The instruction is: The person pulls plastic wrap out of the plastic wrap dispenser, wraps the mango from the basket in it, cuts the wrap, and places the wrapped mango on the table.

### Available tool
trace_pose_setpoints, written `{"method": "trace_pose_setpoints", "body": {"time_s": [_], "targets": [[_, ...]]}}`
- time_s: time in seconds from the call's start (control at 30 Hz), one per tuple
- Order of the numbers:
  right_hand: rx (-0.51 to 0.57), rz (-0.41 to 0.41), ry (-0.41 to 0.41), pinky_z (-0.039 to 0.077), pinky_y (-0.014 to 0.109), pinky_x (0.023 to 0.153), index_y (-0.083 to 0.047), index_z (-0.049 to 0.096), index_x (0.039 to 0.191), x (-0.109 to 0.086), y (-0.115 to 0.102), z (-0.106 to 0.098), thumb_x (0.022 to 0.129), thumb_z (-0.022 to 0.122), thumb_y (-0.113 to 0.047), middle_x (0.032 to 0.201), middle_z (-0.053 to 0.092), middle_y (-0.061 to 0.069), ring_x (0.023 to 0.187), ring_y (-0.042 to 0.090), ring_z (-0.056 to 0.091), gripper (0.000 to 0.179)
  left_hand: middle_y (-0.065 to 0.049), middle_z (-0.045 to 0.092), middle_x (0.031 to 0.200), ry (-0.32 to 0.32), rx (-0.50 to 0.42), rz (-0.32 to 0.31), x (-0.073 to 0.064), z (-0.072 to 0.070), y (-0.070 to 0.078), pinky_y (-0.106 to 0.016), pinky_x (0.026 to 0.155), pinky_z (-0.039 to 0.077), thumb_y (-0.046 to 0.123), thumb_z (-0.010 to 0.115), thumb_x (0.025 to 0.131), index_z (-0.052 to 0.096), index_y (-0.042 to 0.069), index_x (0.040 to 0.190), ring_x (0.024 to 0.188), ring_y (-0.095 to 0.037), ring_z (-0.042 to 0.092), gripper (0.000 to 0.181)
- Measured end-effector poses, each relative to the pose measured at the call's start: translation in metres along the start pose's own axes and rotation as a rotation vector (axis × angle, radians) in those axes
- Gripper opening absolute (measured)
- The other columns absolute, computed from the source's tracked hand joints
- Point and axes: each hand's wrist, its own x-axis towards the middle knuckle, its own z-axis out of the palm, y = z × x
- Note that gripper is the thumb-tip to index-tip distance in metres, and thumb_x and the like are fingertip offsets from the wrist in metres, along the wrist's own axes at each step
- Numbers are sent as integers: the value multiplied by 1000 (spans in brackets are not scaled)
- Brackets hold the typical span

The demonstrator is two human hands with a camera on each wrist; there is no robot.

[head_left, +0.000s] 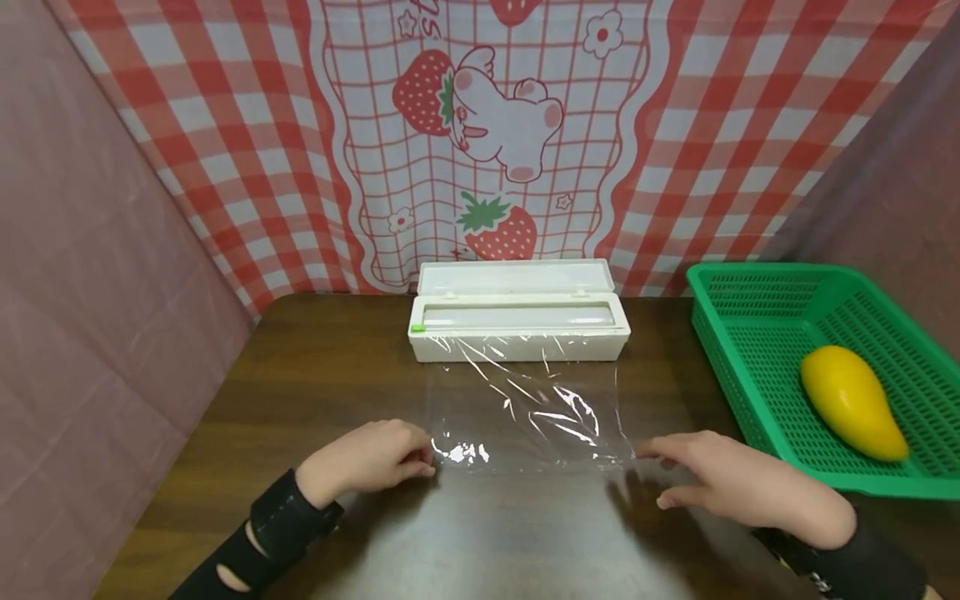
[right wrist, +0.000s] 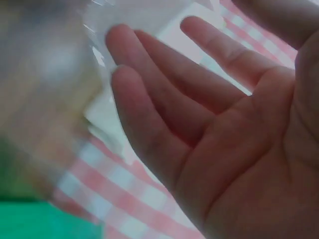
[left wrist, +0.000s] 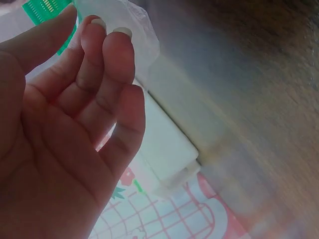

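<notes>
A sheet of clear plastic wrap (head_left: pixel 525 417) stretches over the table from a white wrap dispenser (head_left: pixel 519 346) with its lid raised. My left hand (head_left: pixel 378 454) is at the sheet's near left corner, pinching it between thumb and forefinger; the left wrist view shows the other fingers of this hand (left wrist: pixel 75 104) curled. At the near right corner, the fingertips of my right hand (head_left: pixel 738 483) touch the film's edge, thumb held apart. In the right wrist view the fingers (right wrist: pixel 164 89) extend nearly straight beside the shiny film.
A green plastic basket (head_left: pixel 720 358) stands on the right with a yellow mango (head_left: pixel 853 402) in it. Behind the brown wooden table (head_left: pixel 315 367) hangs a red and white checked cloth (head_left: pixel 255 125) with a strawberry print. A small green slider (head_left: pixel 417 328) sits at the dispenser's left end.
</notes>
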Motion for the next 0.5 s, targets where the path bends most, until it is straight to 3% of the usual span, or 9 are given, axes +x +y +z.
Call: {"method": "trace_pose_setpoints", "body": {"time_s": [0.17, 0.33, 0.5], "targets": [[-95, 43, 121, 48, 28, 73, -20, 54, 122, -18, -7, -32, 83, 54, -55, 113, 59, -11, 92, 4, 55, 51, 16, 49, 71, 16, 5, -1, 0, -3, 1, -22, 58, 41, 36, 59, 88, 55, 28, 79, 64, -2, 47, 13], [-234, 169, 226, 49, 33, 73, -18, 54, 122, -31, -5, -69, 82, 57, -53, 110, 61, -7, 95, 13, 58, 54, 17, 50, 72, 11, -3, -8, -1, -4, 2, -22, 58, 41, 37, 58, 89, 55, 28, 79, 64, -2, 47, 13], [-292, 287, 207, 49, 42, 74, -9, 51, 126, -33, 17, -103, 83, 57, -52, 110, 63, 4, 95, 23, 59, 61, 17, 50, 73, 9, -6, -4, -2, -4, 2, -22, 59, 41, 37, 57, 90, 56, 28, 80, 64, -2, 47, 13]]}}
